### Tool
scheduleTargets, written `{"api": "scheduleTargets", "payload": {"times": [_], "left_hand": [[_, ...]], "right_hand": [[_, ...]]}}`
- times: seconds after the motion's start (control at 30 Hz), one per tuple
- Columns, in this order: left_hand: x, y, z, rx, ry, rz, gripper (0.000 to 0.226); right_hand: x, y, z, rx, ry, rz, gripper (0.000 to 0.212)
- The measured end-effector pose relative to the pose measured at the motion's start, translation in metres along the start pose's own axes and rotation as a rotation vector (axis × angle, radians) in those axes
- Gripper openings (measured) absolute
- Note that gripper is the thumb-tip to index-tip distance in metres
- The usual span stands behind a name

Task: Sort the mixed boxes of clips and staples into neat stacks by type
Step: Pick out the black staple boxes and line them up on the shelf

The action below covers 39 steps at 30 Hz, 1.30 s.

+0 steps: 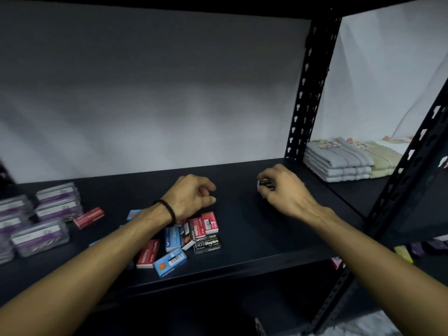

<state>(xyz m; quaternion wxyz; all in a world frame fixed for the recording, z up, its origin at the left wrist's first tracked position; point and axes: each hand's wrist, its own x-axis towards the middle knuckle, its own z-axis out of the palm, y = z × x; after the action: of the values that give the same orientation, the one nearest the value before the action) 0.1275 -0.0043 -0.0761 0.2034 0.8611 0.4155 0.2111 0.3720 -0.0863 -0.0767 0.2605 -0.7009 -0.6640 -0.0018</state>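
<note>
Head view: a small dark box (266, 183) is pinched in the curled fingers of the right hand (286, 190), low over the black shelf (266, 229). The left hand (191, 197) is held loosely curled, gripping nothing. Mixed red, blue and black staple boxes (184, 238) are heaped just below its wrist; clear clip boxes (38, 217) are stacked far to its left.

The black box (207, 244) at the 4 o'clock edge of the heap reads "10" in a square, then "Staples" in white; smaller print below it is too blurred to read. A red box (194, 228) just above it, at 12 o'clock from it, carries "Staples" running vertically. Labels on the clear cases (40, 235) at 9 o'clock, and on the blue boxes (170, 262), cannot be read.
</note>
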Motion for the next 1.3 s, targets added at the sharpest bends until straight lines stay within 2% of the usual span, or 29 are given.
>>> {"api": "scheduleTargets", "payload": {"times": [0.33, 0.57, 0.8, 1.0, 1.1, 1.3], "left_hand": [[-0.051, -0.032, -0.020, -0.025, -0.045, -0.031, 0.030], [-0.067, -0.037, -0.014, -0.028, -0.098, 0.002, 0.036], [-0.071, -0.038, -0.013, 0.076, -0.203, 0.051, 0.049], [-0.070, -0.040, -0.008, 0.197, -0.233, 0.074, 0.061], [-0.070, -0.039, -0.007, 0.212, -0.247, 0.096, 0.053], [-0.073, -0.039, -0.006, 0.142, -0.157, 0.133, 0.030]], "right_hand": [[-0.034, -0.068, 0.043, 0.170, -0.162, -0.185, 0.023], [-0.051, -0.080, 0.061, 0.227, -0.230, -0.211, 0.016], [-0.054, -0.080, 0.063, 0.208, -0.271, -0.185, 0.026], [-0.053, -0.078, 0.057, 0.174, -0.349, -0.191, 0.036], [-0.053, -0.077, 0.055, 0.177, -0.381, -0.181, 0.036], [-0.051, -0.081, 0.052, 0.190, -0.429, -0.157, 0.027]]}}
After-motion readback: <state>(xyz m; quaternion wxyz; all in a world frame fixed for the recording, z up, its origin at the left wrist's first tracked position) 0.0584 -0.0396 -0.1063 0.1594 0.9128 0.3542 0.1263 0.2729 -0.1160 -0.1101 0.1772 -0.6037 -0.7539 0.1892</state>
